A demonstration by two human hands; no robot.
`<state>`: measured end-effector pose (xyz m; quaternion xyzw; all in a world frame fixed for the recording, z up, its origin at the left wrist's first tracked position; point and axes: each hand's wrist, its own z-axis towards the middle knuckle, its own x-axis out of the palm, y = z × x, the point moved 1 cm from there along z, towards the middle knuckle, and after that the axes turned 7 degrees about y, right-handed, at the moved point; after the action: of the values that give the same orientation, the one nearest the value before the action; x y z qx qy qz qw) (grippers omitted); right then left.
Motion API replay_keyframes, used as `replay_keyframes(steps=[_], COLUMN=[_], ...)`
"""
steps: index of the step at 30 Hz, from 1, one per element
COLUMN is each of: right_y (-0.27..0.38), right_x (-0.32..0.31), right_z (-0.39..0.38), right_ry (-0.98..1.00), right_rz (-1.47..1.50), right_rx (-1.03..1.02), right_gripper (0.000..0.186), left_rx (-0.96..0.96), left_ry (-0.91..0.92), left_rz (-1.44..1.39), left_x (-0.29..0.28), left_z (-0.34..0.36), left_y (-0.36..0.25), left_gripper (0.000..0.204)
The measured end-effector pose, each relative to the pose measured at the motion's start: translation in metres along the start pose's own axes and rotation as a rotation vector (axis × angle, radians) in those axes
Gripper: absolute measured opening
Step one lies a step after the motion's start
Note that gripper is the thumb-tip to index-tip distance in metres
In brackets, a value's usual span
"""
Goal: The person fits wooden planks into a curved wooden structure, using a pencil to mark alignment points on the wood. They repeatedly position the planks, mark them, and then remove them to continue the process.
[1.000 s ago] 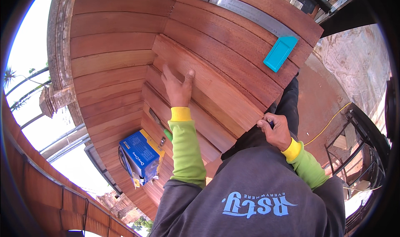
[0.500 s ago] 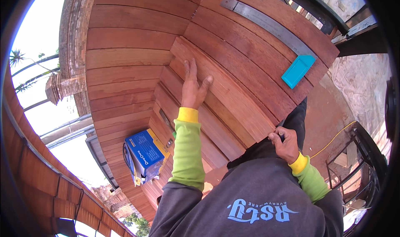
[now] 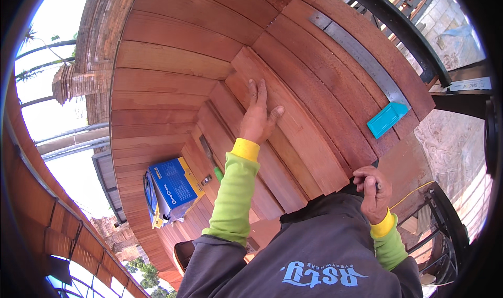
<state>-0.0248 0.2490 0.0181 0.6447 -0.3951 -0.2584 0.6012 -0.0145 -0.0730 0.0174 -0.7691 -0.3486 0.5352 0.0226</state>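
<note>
My left hand [image 3: 259, 114] lies with spread fingers on a reddish wooden plank [image 3: 304, 141], stacked over other boards along the inside of the plank structure. At that plank's lower right end, my right hand [image 3: 373, 190] is closed, its fingers curled around a small dark object too hidden to name. On the boards to the upper right rests a steel square [image 3: 367, 62] with a turquoise handle [image 3: 386, 120]. Left of my forearm lie a green-handled tool with a flat blade [image 3: 218, 173] and a small metal piece [image 3: 206, 179].
A blue and yellow cardboard box [image 3: 173, 188] sits on the boards at lower left. A black metal rail [image 3: 403, 36] runs at upper right; a black metal frame [image 3: 445, 219] with a yellow cord stands at lower right. A brick pillar [image 3: 84, 88] is outside at left.
My left hand has settled onto the plank, further right in view. My right hand has shifted right and down, its fingers now reaching past the plank's end. The whole view has shifted.
</note>
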Motion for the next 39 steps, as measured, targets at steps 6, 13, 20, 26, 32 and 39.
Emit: replay_keyframes(steps=[6,13,20,26,32,39], right_y=[0.029,-0.023,-0.055,-0.056,-0.05,-0.034], right_x=[0.039,0.123,0.155,0.16,0.162,0.164], right_z=[0.14,0.287,0.326,0.333,0.334,0.349], right_ry=[0.001,0.031,0.138,0.173,0.188,0.197], right_rz=[-0.017,0.146,0.102,-0.067,-0.236,-0.409], right_rx=[-0.234,-0.178,-0.255,-0.306,-0.391,-0.499], right_gripper=[0.05,0.032,0.018,0.018,0.018,0.023], left_rx=[-0.113,-0.181,-0.149,-0.102,-0.087,-0.098], left_ry=[0.06,0.076,0.013,-0.049,-0.068,-0.054], left_rz=[-0.044,-0.026,-0.011,-0.012,0.017,0.021], left_x=[-0.009,-0.009,-0.004,0.0,-0.001,0.001], left_z=[-0.001,-0.003,-0.004,-0.004,-0.004,-0.002], left_y=[-0.012,-0.014,-0.009,-0.006,-0.004,-0.004], left_gripper=[0.082,0.082,0.082,0.081,0.08,0.08])
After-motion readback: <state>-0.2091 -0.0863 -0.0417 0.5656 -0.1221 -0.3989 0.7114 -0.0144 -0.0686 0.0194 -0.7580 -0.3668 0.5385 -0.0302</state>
